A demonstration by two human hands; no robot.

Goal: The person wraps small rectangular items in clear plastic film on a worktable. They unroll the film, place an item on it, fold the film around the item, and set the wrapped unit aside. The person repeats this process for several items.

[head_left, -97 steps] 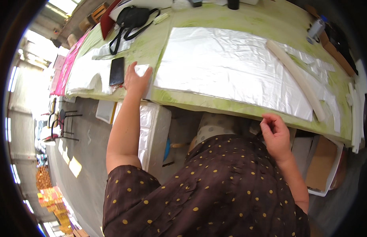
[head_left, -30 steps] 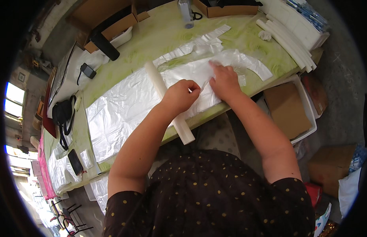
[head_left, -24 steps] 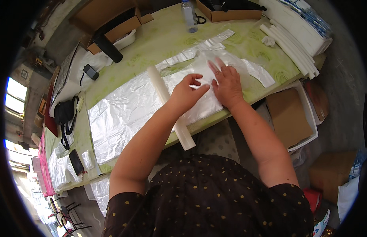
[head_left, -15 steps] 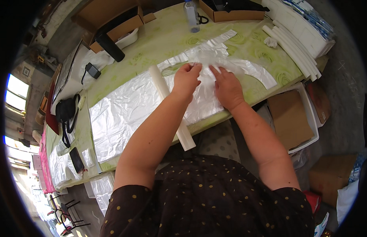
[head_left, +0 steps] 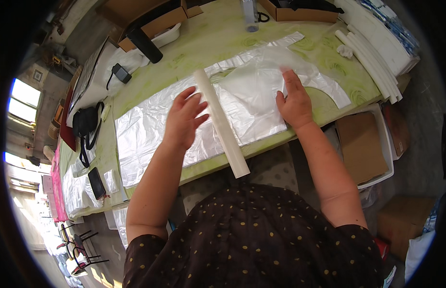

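Observation:
Thin, shiny white plastic bags (head_left: 151,134) with long strap-like handles lie spread flat along the table. Across them rests a pale, straight tube (head_left: 226,132), its near end jutting past the table edge. My left hand (head_left: 183,120) is open beside the tube on its left, fingers spread and holding nothing; whether a fingertip touches the tube I cannot tell. Farther right, my right hand (head_left: 296,101) is open over the film near the handles, fingertips slightly blurred. A hazy, loose layer of film (head_left: 254,79) lies between the tube and my right hand.
Several white tubes (head_left: 371,67) lie at the table's right end beside a crumpled white wad (head_left: 345,51). At the back are a bottle (head_left: 250,17), a black cylinder (head_left: 145,45) and cardboard boxes (head_left: 304,14). A phone (head_left: 96,183) and black bag (head_left: 86,122) lie left.
My hands have parted: the left moved left and nearer me to beside the tube, the right slightly right. The gathered film they were handling now lies flatter. The whole view has shifted a little.

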